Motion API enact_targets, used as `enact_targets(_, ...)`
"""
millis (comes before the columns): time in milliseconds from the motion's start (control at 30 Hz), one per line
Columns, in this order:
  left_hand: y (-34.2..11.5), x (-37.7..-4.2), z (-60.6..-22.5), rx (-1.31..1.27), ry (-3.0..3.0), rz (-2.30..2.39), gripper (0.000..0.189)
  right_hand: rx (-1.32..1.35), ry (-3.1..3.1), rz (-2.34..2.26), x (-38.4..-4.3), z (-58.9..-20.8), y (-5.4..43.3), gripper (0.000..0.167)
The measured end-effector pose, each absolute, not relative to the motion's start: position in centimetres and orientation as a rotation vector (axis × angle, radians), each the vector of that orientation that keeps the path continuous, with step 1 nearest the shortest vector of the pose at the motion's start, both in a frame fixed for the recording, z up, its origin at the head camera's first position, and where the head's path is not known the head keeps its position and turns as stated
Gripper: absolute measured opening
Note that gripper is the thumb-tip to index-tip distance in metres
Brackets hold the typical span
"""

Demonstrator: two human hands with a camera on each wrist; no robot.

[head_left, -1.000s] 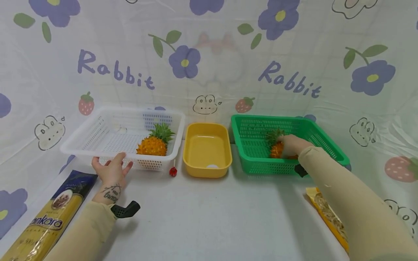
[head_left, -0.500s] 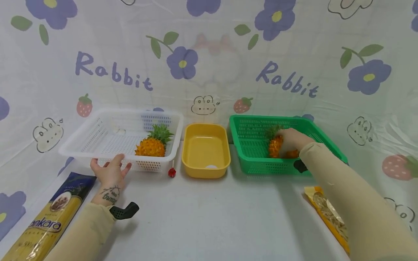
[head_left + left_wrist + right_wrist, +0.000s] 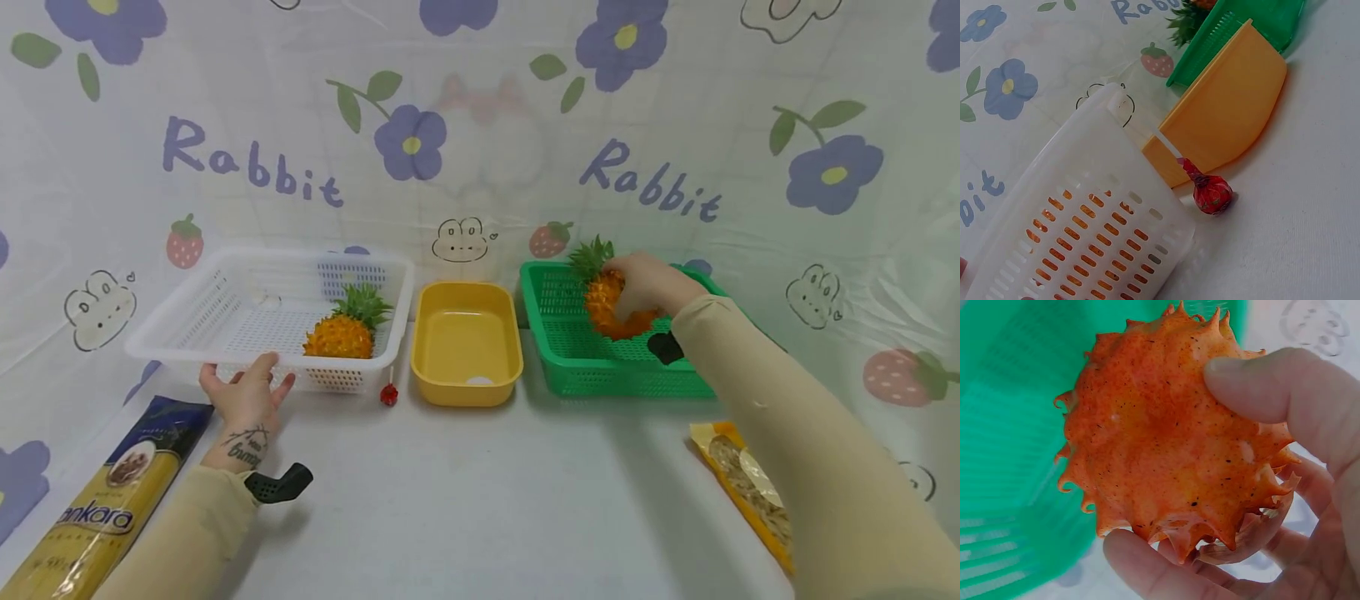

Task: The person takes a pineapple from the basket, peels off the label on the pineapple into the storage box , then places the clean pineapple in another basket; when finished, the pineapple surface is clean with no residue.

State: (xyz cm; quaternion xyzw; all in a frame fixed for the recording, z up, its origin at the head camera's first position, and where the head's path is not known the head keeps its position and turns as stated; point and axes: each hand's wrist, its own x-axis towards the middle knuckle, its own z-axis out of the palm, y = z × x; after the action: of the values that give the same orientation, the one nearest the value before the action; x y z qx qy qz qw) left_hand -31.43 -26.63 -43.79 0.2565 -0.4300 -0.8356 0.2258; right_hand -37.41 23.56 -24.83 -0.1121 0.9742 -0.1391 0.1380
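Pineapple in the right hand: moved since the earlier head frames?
Yes: the pineapple went up and left against the green basket; its leaves now show above the far rim.

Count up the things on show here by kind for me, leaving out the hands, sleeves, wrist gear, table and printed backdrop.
Pineapples: 2
Baskets: 2
Packets: 2
Tub: 1
Lollipop: 1
Total: 8
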Motion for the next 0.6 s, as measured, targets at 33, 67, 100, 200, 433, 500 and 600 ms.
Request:
enact_targets(33,-26.1,-30.7,-42.8,0.729,-1.194,-2.306,0.094,-0.348,2.831,-0.393,-37.3,-24.5,23.2,0.083)
enact_targets(67,-25.4,-29.9,-41.7,0.752,-1.200,-2.309,0.092,-0.377,2.844,-0.383,-37.3,-24.1,22.7,0.082)
enact_targets(100,-25.0,-29.3,-40.8,0.772,-1.193,-2.321,0.091,-0.405,2.857,-0.372,-37.1,-23.8,22.3,0.082)
enact_targets(200,-24.1,-28.1,-38.8,0.798,-1.160,-2.353,0.091,-0.485,2.879,-0.358,-36.9,-23.0,21.0,0.081)
enact_targets(433,-26.4,-30.8,-43.3,0.706,-1.222,-2.304,0.093,-0.699,2.921,-0.225,-35.8,-22.2,18.1,0.076)
enact_targets(500,-27.2,-31.9,-44.8,0.693,-1.217,-2.307,0.094,-0.761,2.918,-0.206,-35.2,-22.2,17.3,0.075)
enact_targets(600,-27.5,-32.3,-45.2,0.683,-1.209,-2.319,0.097,-0.851,2.892,-0.223,-34.2,-22.6,16.3,0.075)
